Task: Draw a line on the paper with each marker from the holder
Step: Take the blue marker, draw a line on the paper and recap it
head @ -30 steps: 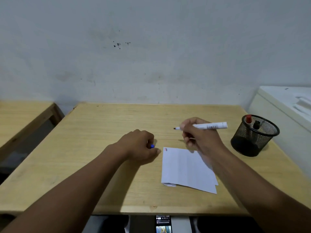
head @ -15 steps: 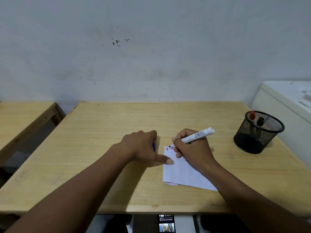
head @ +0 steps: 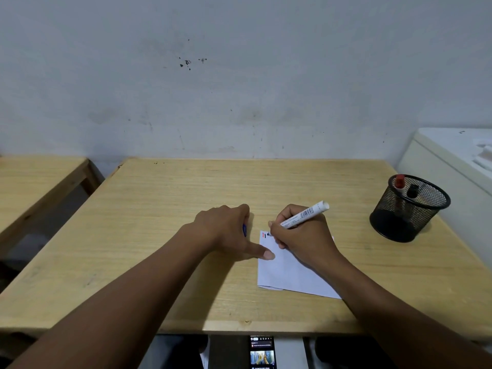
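Note:
A white sheet of paper [head: 287, 272] lies on the wooden table [head: 159, 209], with a short red line and a short black line at its top left corner. My right hand [head: 303, 235] grips a white marker [head: 306, 214], its tip touching the paper beside those lines. My left hand [head: 229, 233] is curled around a blue cap [head: 244, 230], and its thumb presses on the paper's left edge. A black mesh holder [head: 407, 209] stands at the right with a red-capped marker [head: 399, 181] and a black-capped marker [head: 412, 190] inside.
A white cabinet [head: 452, 166] flanks the table on the right, close to the holder. A second wooden table [head: 37, 177] stands to the left across a gap. A lit phone [head: 262, 352] sits below the table's front edge. A grey wall closes the back.
My right hand came down and left from above the table until the marker tip met the paper's top left corner. My left thumb stretched out onto the paper's edge.

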